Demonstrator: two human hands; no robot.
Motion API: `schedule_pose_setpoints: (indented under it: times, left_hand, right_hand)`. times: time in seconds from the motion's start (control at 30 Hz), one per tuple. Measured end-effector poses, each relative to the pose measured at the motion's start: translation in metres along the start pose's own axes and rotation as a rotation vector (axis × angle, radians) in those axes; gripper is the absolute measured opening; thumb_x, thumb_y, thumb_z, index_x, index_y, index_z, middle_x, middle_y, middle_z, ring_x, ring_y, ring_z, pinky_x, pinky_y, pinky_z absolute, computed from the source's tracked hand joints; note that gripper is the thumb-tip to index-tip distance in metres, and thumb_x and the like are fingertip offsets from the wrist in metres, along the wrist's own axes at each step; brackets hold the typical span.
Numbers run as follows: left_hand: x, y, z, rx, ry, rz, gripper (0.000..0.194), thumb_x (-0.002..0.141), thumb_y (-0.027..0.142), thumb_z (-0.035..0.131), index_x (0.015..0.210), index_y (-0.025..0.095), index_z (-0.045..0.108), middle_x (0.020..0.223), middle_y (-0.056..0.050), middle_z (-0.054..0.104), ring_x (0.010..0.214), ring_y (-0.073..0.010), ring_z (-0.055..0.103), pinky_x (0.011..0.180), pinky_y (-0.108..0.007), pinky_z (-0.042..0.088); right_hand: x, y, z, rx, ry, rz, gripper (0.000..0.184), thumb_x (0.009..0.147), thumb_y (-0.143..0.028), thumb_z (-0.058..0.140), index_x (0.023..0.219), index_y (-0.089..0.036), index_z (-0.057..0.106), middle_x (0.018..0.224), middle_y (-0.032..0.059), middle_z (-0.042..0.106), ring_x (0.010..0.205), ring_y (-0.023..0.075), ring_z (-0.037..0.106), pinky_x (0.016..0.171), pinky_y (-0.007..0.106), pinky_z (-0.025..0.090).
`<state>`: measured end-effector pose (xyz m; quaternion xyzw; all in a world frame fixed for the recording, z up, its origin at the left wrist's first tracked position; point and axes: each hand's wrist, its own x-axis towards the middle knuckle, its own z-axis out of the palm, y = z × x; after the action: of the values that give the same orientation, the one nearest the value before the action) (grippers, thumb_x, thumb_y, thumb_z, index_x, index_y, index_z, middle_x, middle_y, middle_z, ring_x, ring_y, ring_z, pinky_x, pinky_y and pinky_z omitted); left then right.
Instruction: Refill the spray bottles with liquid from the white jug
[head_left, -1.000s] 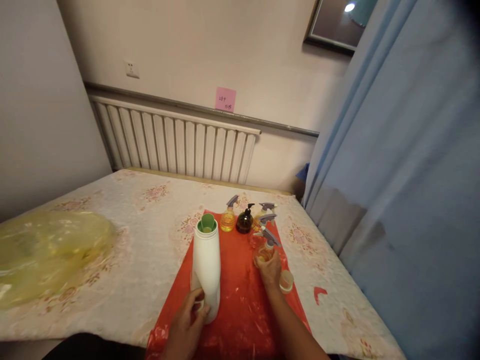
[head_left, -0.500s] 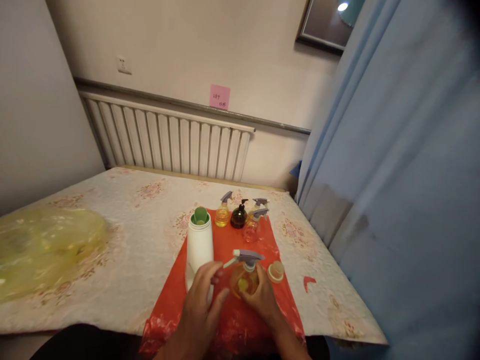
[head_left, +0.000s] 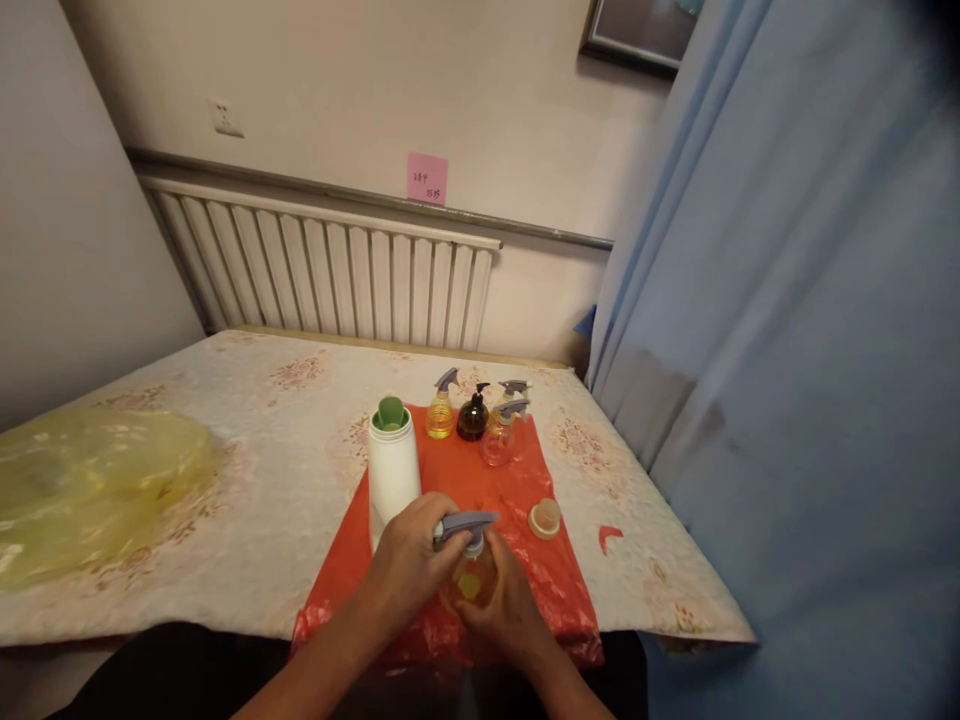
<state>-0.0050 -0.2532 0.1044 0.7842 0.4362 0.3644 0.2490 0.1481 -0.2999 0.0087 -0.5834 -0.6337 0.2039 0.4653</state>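
An amber spray bottle with a grey trigger head is between my hands, low over the red plastic sheet. My right hand is wrapped round the bottle's body from the right. My left hand is closed on the nozzle end of the trigger head, thumb below it. Just beyond my left hand stands a large white bottle, uncapped, with a green spout inside its mouth. A pale cap sits on the sheet to the right.
Along the sheet's far end stand a yellow spray bottle, a dark pump bottle and a pinkish clear spray bottle, with another behind it. A yellow plastic bag lies left; a red scrap and blue curtain are right.
My left hand has gone from open beside the nozzle to closed on the trigger head. The spray bottle has come slightly nearer and left in my right hand. The view has shifted a little.
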Motion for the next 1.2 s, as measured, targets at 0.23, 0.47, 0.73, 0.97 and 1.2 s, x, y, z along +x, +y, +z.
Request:
schedule_pose_setpoints:
  times: [0.23,0.47,0.73,0.97,1.2]
  left_hand:
    - [-0.015,0.031,0.006,-0.028,-0.017,-0.137,0.024,0.085,0.033,0.051,0.104,0.020,0.058,0.090,-0.005,0.066,0.082,-0.0227,0.061,0.073,-0.032,0.046]
    - [-0.010,0.011,-0.038,-0.392,-0.288,-0.160,0.048,0.096,0.043,0.039,0.137,0.020,0.048,0.124,-0.010,0.063,0.106,-0.0252,0.060,0.092,-0.037,0.047]
    - [0.021,0.006,-0.045,-0.319,-0.505,0.144,0.039,0.085,0.022,0.056,0.124,0.027,0.061,0.133,-0.005,0.058,0.126,-0.0239,0.050,0.109,-0.037,0.032]
    - [0.020,0.031,-0.024,-0.191,-0.258,-0.044,0.012,0.068,0.016,0.061,0.076,0.020,0.053,0.073,0.005,0.051,0.069,-0.0144,0.050,0.064,-0.025,0.038]
    - [0.005,0.026,0.002,-0.161,-0.014,-0.213,0.021,0.069,0.021,0.062,0.070,0.023,0.041,0.064,0.007,0.043,0.061,-0.0136,0.043,0.057,-0.026,0.031]
  right_hand:
    - [0.005,0.000,0.006,0.006,0.087,-0.016,0.058,0.070,-0.027,0.068,0.125,-0.017,0.053,0.115,0.0135,0.065,0.106,0.0288,0.064,0.093,0.043,0.052]
    - [0.009,-0.030,-0.021,0.157,-0.023,-0.004,0.059,0.064,-0.021,0.074,0.120,-0.020,0.055,0.112,0.0101,0.068,0.100,0.0275,0.066,0.088,0.039,0.055]
    - [0.008,-0.061,-0.034,0.312,-0.199,-0.017,0.056,0.065,-0.015,0.071,0.120,-0.021,0.057,0.109,0.0063,0.070,0.093,0.0240,0.068,0.085,0.037,0.055]
    - [0.011,-0.066,-0.036,0.321,-0.174,-0.038,0.055,0.066,-0.013,0.069,0.119,-0.025,0.062,0.115,0.0055,0.070,0.104,0.0264,0.066,0.089,0.037,0.054]
    - [0.008,-0.052,-0.028,0.293,-0.154,0.058,0.051,0.064,-0.014,0.071,0.113,-0.022,0.058,0.105,0.0036,0.070,0.094,0.0232,0.066,0.081,0.034,0.055]
